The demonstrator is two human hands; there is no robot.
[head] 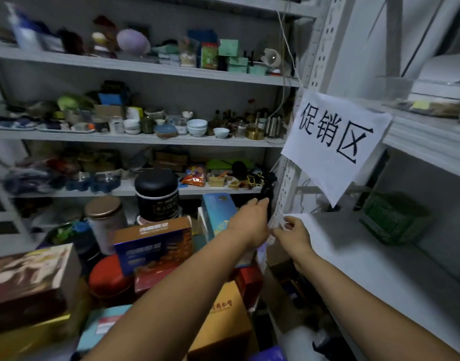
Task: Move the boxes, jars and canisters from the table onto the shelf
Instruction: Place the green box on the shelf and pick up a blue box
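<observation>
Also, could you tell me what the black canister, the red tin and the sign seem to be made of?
Black canister: matte plastic or coated metal, hard to say; no glare. Red tin: probably glossy painted metal, given its soft sheen. Sign: thin white paper, hanging limp and slightly bent.

Two hands are in view, a left hand (247, 225) and a right hand (292, 234); one paper sign (335, 142); one black canister (157, 194); one bronze-lidded jar (106, 222); one red tin (109, 277); one green crate (393, 220).
</observation>
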